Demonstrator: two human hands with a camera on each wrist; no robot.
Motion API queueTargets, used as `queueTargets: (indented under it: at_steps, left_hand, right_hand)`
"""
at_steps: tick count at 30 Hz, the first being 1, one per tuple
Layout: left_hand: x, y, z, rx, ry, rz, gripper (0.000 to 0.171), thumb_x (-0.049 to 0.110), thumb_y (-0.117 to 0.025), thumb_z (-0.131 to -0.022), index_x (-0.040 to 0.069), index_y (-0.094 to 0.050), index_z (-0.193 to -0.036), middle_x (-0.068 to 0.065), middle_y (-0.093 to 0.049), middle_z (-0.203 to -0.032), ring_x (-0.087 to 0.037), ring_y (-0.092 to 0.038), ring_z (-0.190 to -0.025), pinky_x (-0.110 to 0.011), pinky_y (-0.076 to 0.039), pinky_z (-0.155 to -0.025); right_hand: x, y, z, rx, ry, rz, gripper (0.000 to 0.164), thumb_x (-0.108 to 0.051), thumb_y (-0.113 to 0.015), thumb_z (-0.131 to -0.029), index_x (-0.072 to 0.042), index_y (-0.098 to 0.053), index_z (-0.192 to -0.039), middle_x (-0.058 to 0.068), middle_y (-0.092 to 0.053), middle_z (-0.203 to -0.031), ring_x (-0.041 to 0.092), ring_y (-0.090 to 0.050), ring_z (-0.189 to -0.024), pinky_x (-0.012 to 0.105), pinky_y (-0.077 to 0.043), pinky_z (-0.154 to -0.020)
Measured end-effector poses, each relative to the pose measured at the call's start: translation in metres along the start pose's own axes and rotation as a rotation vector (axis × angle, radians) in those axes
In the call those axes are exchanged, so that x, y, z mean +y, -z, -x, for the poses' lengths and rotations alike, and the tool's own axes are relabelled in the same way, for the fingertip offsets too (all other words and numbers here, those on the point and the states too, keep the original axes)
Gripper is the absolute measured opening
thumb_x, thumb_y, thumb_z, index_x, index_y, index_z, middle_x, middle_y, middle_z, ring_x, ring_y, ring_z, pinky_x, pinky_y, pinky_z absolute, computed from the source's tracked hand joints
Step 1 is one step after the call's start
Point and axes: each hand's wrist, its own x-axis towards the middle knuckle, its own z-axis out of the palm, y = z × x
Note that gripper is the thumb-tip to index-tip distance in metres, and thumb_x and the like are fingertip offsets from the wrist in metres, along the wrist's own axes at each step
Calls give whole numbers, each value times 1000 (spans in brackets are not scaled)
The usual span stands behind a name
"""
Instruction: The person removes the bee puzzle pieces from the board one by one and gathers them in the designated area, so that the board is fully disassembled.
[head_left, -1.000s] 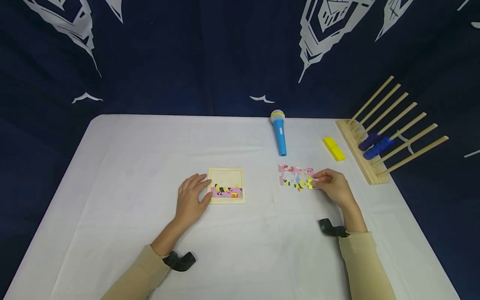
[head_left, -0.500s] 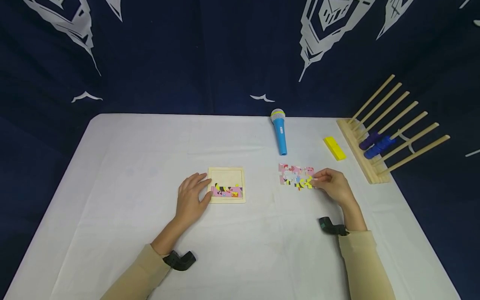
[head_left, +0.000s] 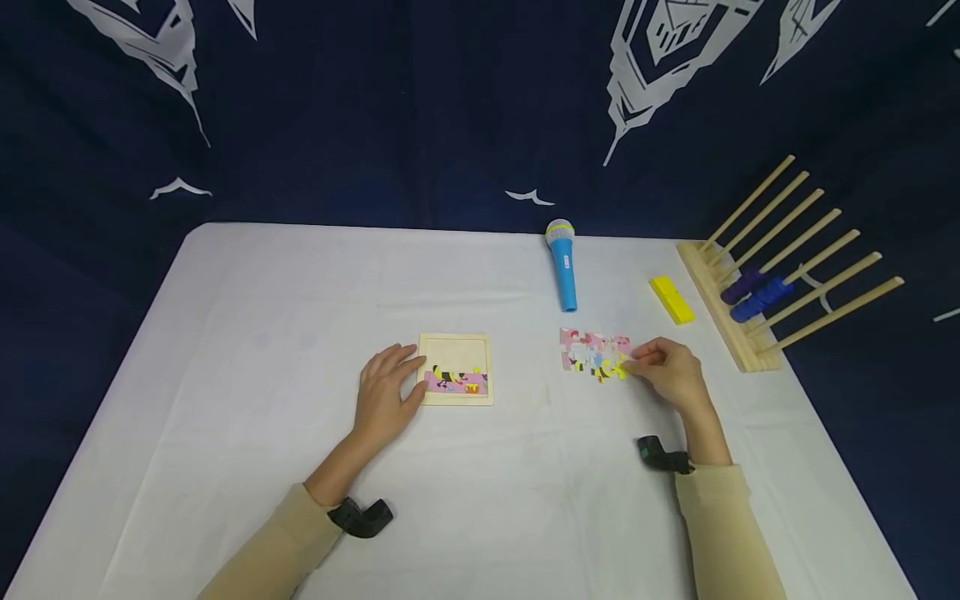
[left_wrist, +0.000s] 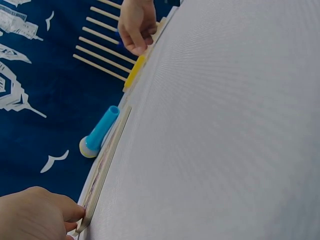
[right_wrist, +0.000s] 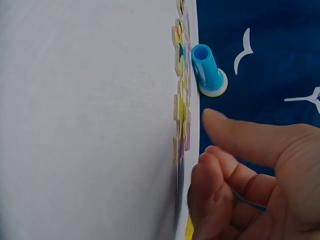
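Note:
A square wooden puzzle board [head_left: 455,400] lies on the table, with pink, yellow and black picture pieces [head_left: 456,382] along its lower part and bare wood above them. My left hand [head_left: 385,402] rests at the board's left side, its relaxed fingers and thumb touching the rim. To the right lies a cluster of loose jigsaw pieces [head_left: 595,353], pink at the top and yellow and black below. My right hand [head_left: 667,372] is at the right end of the cluster, fingers loosely curved. In the right wrist view, a gap shows between thumb and forefinger, with nothing seen in it.
A blue toy microphone [head_left: 564,271] lies behind the loose pieces. A yellow block [head_left: 672,300] is farther right, beside a wooden peg rack [head_left: 705,283] with purple and blue rings [head_left: 761,300]. White cloth covers the table [head_left: 247,358]; a dark blue patterned curtain [head_left: 375,108] hangs behind.
The head view has shifted very slightly. Both hands, the board and the loose pieces otherwise stay essentially where they were.

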Motion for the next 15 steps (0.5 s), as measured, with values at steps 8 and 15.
queueTargets:
  at_steps: [8, 15]
  left_hand:
    - [0, 1, 0, 8, -9, 5, 36, 10, -70, -86, 0, -67, -120, -17, -58, -137, -36, -41, -136, -57, -22, -115]
    - [-1, 2, 0, -14, -12, 3, 38, 11, -70, -85, -1, -66, -121, -17, -56, -139, -36, -40, -137, -57, -22, -114]
  right_hand:
    - [-22, -3, 5, 99, 61, -117, 27, -21, -66, -92, 2, -63, -106, 14, -61, -92, 16, -55, -74, 18, -47, -60]
    - [-54, -22, 5, 43, 133, -202, 24, -17, -62, -94, 2, -62, -110, 14, -60, -95, 21, -54, -80, 16, -48, -64]
